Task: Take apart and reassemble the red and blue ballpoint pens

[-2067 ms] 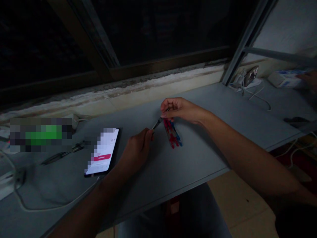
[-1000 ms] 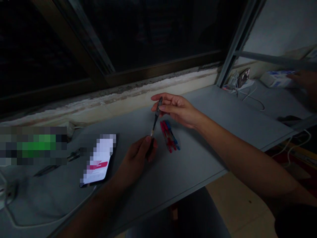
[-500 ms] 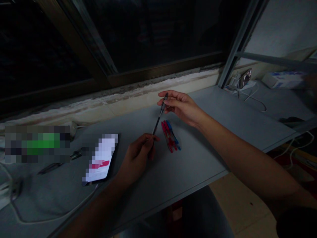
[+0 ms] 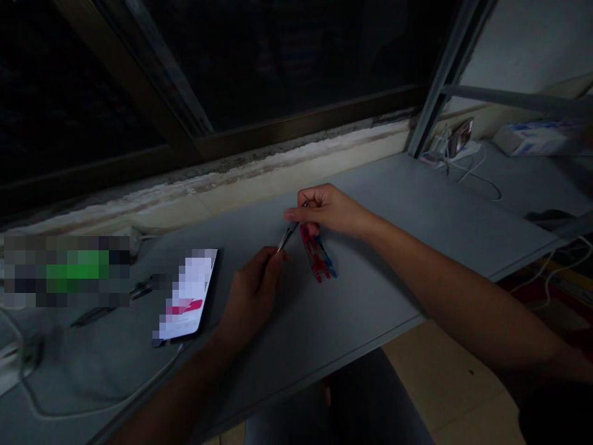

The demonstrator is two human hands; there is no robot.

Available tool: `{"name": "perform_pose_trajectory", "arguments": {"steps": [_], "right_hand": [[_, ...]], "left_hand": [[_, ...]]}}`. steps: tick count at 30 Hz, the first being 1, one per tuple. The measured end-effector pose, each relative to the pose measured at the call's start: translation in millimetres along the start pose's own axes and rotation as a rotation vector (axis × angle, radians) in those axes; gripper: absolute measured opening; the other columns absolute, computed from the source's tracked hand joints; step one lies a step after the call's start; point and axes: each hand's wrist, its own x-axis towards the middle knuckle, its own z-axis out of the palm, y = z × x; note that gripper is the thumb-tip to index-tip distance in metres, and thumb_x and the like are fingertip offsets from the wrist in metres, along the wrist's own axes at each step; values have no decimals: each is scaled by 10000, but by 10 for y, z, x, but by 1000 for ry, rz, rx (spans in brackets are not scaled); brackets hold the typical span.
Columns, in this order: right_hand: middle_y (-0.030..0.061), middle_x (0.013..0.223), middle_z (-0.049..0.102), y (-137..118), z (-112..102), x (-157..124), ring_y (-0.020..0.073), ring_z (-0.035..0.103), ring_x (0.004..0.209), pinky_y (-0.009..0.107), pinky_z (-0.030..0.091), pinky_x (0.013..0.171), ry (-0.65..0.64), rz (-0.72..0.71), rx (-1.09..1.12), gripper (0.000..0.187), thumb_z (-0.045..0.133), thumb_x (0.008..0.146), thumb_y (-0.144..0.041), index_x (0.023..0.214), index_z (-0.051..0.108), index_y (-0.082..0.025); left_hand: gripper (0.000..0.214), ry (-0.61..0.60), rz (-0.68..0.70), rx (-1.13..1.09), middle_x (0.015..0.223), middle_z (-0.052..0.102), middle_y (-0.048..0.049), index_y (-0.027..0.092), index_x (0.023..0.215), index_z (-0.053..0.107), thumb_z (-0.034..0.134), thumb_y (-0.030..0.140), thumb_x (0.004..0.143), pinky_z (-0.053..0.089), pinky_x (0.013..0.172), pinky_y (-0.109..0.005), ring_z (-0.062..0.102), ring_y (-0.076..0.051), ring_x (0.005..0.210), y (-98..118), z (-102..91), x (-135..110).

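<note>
A person's left hand [image 4: 252,290] and right hand [image 4: 327,211] narrowly pinch a slim black pen [image 4: 288,236] between their fingertips, holding it off the grey desk [image 4: 370,290], just above a loose bundle of red and blue pens [image 4: 317,256].

The left hand [image 4: 252,290] and right hand [image 4: 328,210] grip a slim dark pen [image 4: 290,235] between them above a grey desk [image 4: 370,290]. A bundle of red and blue pens [image 4: 319,258] lies just below the right hand, and a smartphone [image 4: 185,296] lies lit, screen up, beside the left hand
</note>
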Motion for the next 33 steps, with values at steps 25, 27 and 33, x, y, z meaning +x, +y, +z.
{"name": "perform_pose_trajectory", "arguments": {"steps": [25, 27, 33], "right_hand": [[-8, 658, 674, -43, -157, 35, 52, 508, 459, 175, 379, 438, -166, -17, -134, 276, 807, 854, -345, 793, 631, -140], [-15, 631, 662, -17, -173, 47, 60, 517, 451, 173, 376, 423, -144, 11, -121, 301, 816, 844, -358, 793, 598, -156], [-28, 657, 671, 20, -157, 61, 49, 487, 430, 179, 367, 424, -86, -26, -43, 296, 802, 856, -370, 845, 593, -159]], "left_hand": [[339, 5, -33, 90, 591, 487, 47, 185, 960, 597, 363, 409, 1060, 346, 513, -244, 462, -135, 521, 51, 34, 19], [338, -13, -26, 90, 598, 491, 46, 187, 968, 598, 367, 415, 1062, 344, 515, -249, 461, -136, 525, 60, 34, 11], [346, -62, -18, 61, 608, 502, 44, 189, 943, 596, 374, 425, 1064, 373, 549, -255, 480, -139, 544, 13, 29, 11]]}}
